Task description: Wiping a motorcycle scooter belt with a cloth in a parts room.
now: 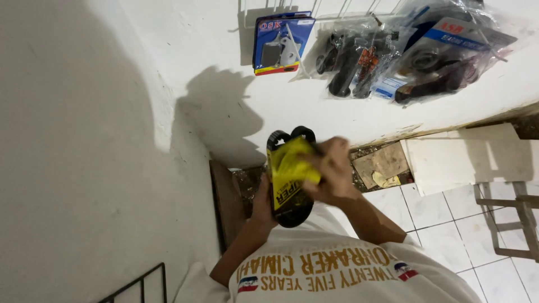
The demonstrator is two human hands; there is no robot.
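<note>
Both my hands hold a black rubber belt [293, 213] wrapped in a yellow card sleeve [287, 168], in front of my chest. My left hand [261, 203] grips the belt's lower part from behind on the left side. My right hand [335, 171] is closed over the yellow sleeve on its right side, fingers curled around the edge. The belt's black loop shows above and below the sleeve. My white printed shirt [337, 269] fills the bottom of the view.
A blue blister pack [281, 42] and clear bags of black parts [393, 56] hang on the white wall. Card scraps [382, 165] and a white board [466, 160] lie by the wall base. A wooden frame [511, 219] stands on the white tiles; a black wire rack [140, 283] is bottom left.
</note>
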